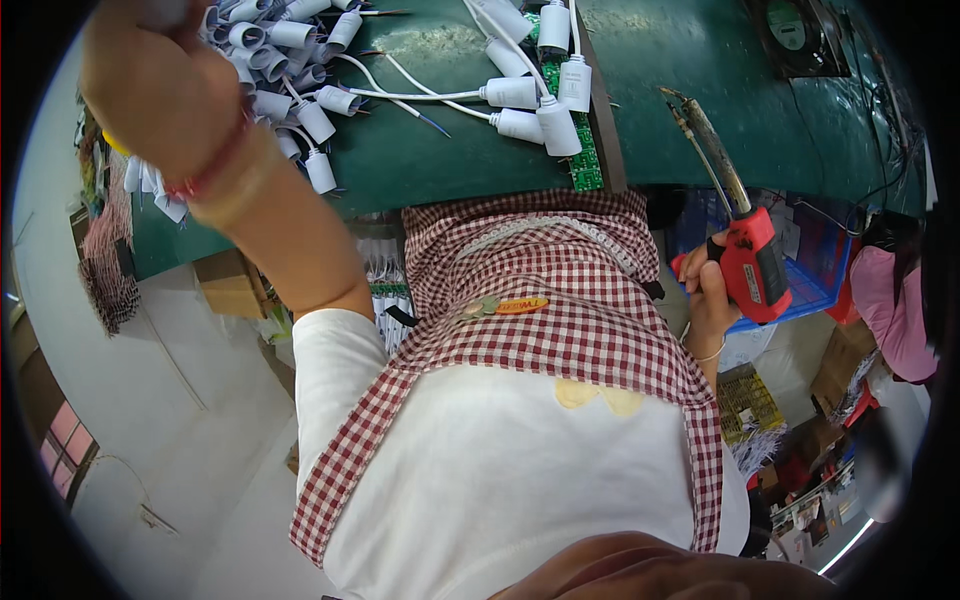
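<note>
My right hand (708,300) is closed around the grip of a red and black soldering gun (756,268). Its long metal tip (722,150) points up over the table edge. At the upper left my left hand (165,95) reaches out beside a heap of white lamp sockets (270,60); it is blurred and its fingers are mostly cut off by the frame. Several more white sockets with white cables, such as one socket (557,127), lie at the top middle. They rest on and beside a row of green circuit boards (586,165) along a dark strip (606,120).
The green table (420,165) spans the top. A dark device with a round dial (790,35) stands at the far right, with cables by it. Below the table's right side is a blue crate (810,285). Wire bundles (105,240) hang at the left edge. A cardboard box (230,285) sits below.
</note>
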`<state>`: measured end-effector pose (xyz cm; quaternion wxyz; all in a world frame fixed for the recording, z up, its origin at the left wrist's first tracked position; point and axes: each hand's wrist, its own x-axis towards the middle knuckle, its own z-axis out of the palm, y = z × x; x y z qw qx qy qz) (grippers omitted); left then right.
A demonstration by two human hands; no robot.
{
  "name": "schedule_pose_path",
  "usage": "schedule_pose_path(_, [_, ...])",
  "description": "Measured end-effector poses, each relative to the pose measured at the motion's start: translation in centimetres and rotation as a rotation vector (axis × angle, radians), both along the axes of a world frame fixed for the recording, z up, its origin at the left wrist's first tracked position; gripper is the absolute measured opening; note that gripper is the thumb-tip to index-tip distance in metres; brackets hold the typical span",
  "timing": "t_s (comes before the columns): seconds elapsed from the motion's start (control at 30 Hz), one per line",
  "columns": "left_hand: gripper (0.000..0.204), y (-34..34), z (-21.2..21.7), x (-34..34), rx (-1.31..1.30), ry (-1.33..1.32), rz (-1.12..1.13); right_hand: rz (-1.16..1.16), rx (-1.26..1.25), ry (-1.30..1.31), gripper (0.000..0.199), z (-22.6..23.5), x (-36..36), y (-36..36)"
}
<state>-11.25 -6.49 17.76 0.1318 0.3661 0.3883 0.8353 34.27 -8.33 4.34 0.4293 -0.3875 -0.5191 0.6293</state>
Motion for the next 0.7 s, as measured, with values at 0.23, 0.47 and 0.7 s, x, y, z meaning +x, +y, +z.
schedule_pose_path(0.23, [0.020, -5.1, -10.4, 17.7, -1.204, 0.725, -0.416, 0.026, -0.036, -0.056, 0.034, 0.3, 1.0, -0.2])
schedule_pose_path(0.47, [0.021, -5.4, -13.7, 19.5, -1.238, 0.643, -0.240, 0.096, -0.131, -0.154, 0.027, -0.2, 2.8, -2.1])
schedule_pose_path(0.7, [0.021, -5.3, -13.9, 19.5, -1.250, 0.677, -0.241, 0.142, -0.168, -0.328, 0.009, -0.6, 3.8, -3.3])
